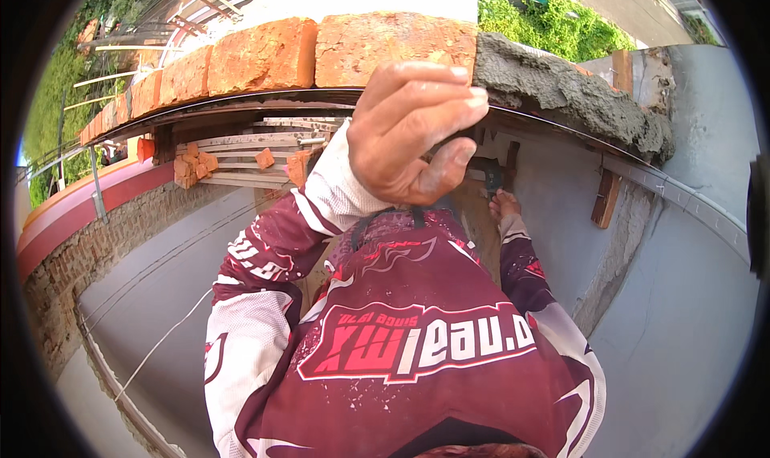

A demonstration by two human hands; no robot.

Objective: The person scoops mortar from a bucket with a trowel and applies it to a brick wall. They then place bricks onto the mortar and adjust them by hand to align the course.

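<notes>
My left hand (pixel 417 137) is raised at the near face of an orange brick (pixel 393 50), the last one in a row. Its fingers are bent, with the fingertips by the brick's right end. The thumb sits lower, with a dark gap between, and I see nothing held there. Grey wet mortar (pixel 561 85) lies along the wall top, right of that brick. A thin taut string (pixel 553 121) runs along the wall's near edge, passing behind my left hand. Lower down, my right hand (pixel 505 205) is closed on a dark trowel (pixel 488 174), partly hidden and in shade.
More orange bricks (pixel 261 55) continue the row leftward. Below the wall, broken brick pieces (pixel 192 166) lie on wooden slats (pixel 237 160). A short wooden block (pixel 606 199) is fixed at the right, beside a grey plastered wall (pixel 690 297). Green plants (pixel 553 29) grow beyond.
</notes>
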